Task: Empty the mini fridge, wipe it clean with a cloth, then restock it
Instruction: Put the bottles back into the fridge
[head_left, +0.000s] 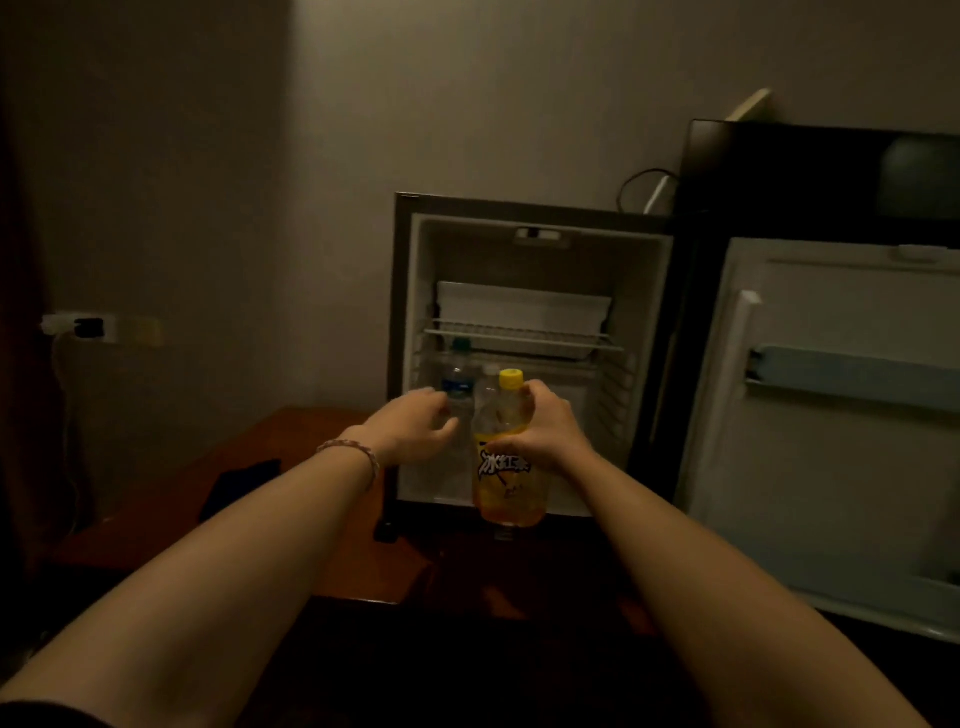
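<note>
Right now, at frame centre, the right hand (540, 431) grips the tea bottle (509, 467) at the fridge (644, 322) mouth while the left hand (415, 426), fingers loosely curled, reaches the water bottle (457, 389); clipping either bottle could topple it.

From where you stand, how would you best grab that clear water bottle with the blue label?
I'd take the water bottle around its body at the label, coming from the front left, where the left hand already reaches. It stands upright under the wire shelf, so there is little room above, and the yellow tea bottle crowds its right.
</note>
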